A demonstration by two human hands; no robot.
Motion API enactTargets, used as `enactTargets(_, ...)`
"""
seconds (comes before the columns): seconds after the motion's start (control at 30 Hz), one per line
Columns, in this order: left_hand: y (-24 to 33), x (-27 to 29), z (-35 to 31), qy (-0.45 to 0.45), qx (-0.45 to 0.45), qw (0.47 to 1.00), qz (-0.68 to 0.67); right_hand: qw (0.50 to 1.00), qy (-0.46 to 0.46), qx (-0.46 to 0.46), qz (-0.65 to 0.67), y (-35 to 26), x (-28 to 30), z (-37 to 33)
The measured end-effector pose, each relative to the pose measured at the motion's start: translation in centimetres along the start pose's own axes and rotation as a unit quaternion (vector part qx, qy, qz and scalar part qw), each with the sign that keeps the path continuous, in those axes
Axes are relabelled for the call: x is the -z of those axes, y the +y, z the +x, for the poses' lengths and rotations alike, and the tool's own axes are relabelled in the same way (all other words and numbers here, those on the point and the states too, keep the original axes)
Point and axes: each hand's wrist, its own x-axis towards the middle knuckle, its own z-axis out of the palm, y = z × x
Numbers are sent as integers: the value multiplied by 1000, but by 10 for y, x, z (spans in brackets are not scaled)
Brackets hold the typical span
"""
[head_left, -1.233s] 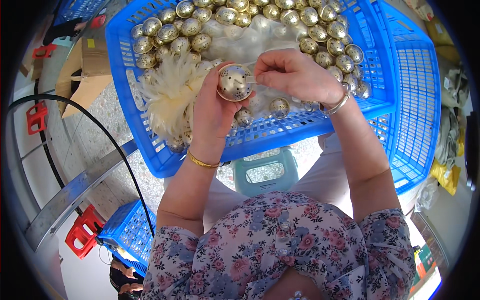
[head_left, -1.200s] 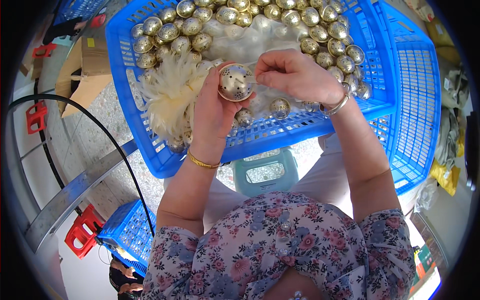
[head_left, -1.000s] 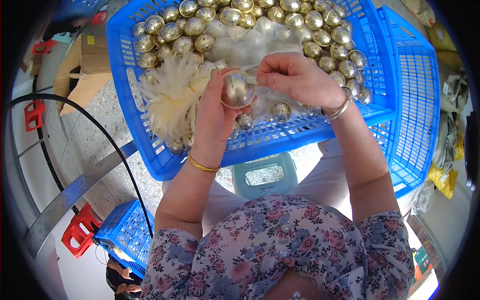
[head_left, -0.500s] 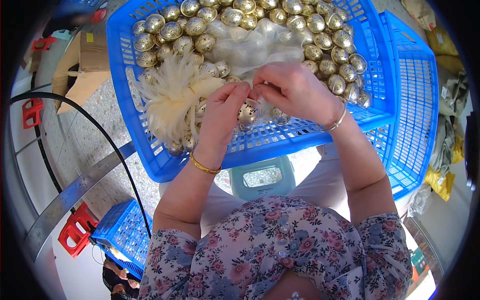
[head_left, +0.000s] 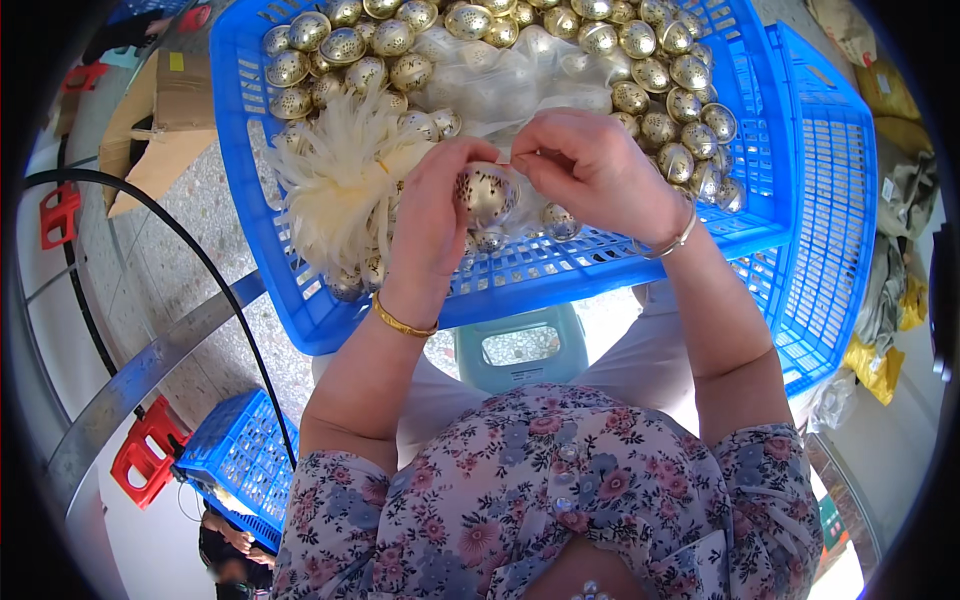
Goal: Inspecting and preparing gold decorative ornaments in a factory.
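My left hand (head_left: 432, 212) is curled around a shiny gold ball (head_left: 488, 196) with small dark holes or markings. Thumb and fingers of my right hand (head_left: 592, 172) are pinched together at the top of this ball, close to my left fingertips. Whatever lies in that pinch is too small to make out. Both hands are over the near part of a large blue plastic basket (head_left: 640, 273). Many similar gold balls (head_left: 395, 38) fill it, around a translucent white plastic bag (head_left: 500, 85). A bundle of cream feathers (head_left: 330, 190) lies left of my left hand.
Another blue basket (head_left: 830, 200) stands at the right. Below the near rim is a pale teal stool (head_left: 520, 350). Leftward are a cardboard box (head_left: 165, 130), a black hose (head_left: 225, 290), a metal bar (head_left: 150, 385), a red stool (head_left: 148, 450) and a smaller blue crate (head_left: 240, 465). Another person's hands (head_left: 235, 535) show at lower left.
My left hand has shifted up and rolled around the ball, which now sits higher and slightly left within its grip. My right hand keeps its pinch and has moved slightly right.
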Motion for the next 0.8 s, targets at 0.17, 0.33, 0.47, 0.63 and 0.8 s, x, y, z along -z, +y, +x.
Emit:
enactTargets(0.17,1,4,3,-24,4,999,-38,971,-48,-148,183,-1,-1,-3)
enactTargets(0.33,4,2,2,1,-19,999,-46,934,-91,-203,279,-4,-2,-2)
enactTargets(0.47,-2,5,4,26,-19,999,-30,939,-107,-211,248,-5,-4,-2)
enactTargets(0.63,4,-2,0,48,-8,999,25,945,-132,-211,212,-4,-4,-1)
enactTargets(0.8,4,-2,-1,56,-10,996,76,963,-139,-164,165,-3,-7,-2)
